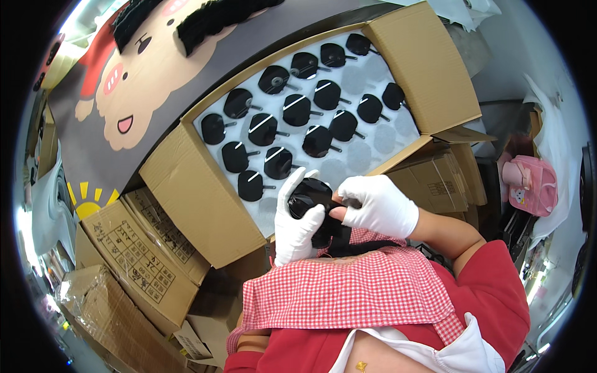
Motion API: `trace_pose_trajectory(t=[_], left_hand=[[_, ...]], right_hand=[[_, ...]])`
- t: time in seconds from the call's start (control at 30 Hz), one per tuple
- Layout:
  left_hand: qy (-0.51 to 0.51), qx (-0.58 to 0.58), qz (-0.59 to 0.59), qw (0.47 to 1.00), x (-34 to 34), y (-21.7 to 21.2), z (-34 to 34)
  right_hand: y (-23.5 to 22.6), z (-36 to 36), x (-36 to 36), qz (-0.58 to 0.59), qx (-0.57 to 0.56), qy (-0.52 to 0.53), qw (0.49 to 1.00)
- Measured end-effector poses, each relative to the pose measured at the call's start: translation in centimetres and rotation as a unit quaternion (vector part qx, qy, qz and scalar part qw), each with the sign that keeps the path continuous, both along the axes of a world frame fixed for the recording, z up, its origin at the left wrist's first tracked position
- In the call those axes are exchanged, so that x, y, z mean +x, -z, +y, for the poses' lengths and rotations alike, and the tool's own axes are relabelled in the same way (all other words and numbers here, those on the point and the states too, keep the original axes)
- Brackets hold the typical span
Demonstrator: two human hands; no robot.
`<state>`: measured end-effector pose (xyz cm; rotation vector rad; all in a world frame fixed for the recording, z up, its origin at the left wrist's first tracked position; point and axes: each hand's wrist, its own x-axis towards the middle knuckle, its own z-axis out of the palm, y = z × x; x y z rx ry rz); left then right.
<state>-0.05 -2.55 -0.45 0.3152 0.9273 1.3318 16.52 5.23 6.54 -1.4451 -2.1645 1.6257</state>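
My left hand (295, 227), in a white glove, is closed around a glossy black rounded piece (309, 196), with its thumb and fingers at the edges. Bare fingertips show from the white glove on my right hand (380, 205). Its thumb and forefinger are closed by the right side of that piece; what they pinch is small and dark, and I cannot make it out. Just beyond my hands, an open cardboard box (205, 202) holds a white foam tray (385, 137). Several similar black pieces (278, 163) with short stems lie in its hollows, and some hollows on the right are bare.
Cardboard cartons (140, 261) stand at the left, with others (435, 183) right of the open box. A pink bag (532, 184) sits at the far right. Behind the box is a grey mat (155, 124) with a cartoon figure. The raised box flaps (423, 68) stick out sideways.
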Motion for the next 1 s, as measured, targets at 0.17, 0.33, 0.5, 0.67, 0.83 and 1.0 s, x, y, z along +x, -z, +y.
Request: trace_pose_trajectory(t=[0.17, 0.33, 0.5, 0.67, 0.83, 1.0], left_hand=[[0.044, -0.024, 0.085, 0.995, -2.3, -0.9, -2.7], [0.031, -0.161, 0.222, 0.961, -5.5, -3.1, -5.7], [-0.187, -0.229, -0.076, 0.952, -7.3, -4.0, -8.7], [-0.166, -0.182, -0.242, 0.939, -7.8, -4.4, -7.6], [-0.103, -0.146, -0.267, 0.947, -7.1, -3.2, -6.3], [-0.024, -0.164, -0.224, 0.960, -6.0, -3.1, -2.9]], right_hand=[[1.4, -0.3, -2.3, -0.031, -0.055, -0.055, 0.997], [4.0, -1.0, -4.5, 0.015, -0.022, -0.062, 0.998], [5.2, -2.3, -5.0, -0.018, 0.183, -0.046, 0.982], [4.3, 0.1, 0.8, -0.166, 0.274, -0.032, 0.947], [4.5, 2.0, 6.8, -0.239, 0.301, 0.044, 0.922], [5.3, 3.5, 11.6, -0.297, 0.345, 0.090, 0.886]])
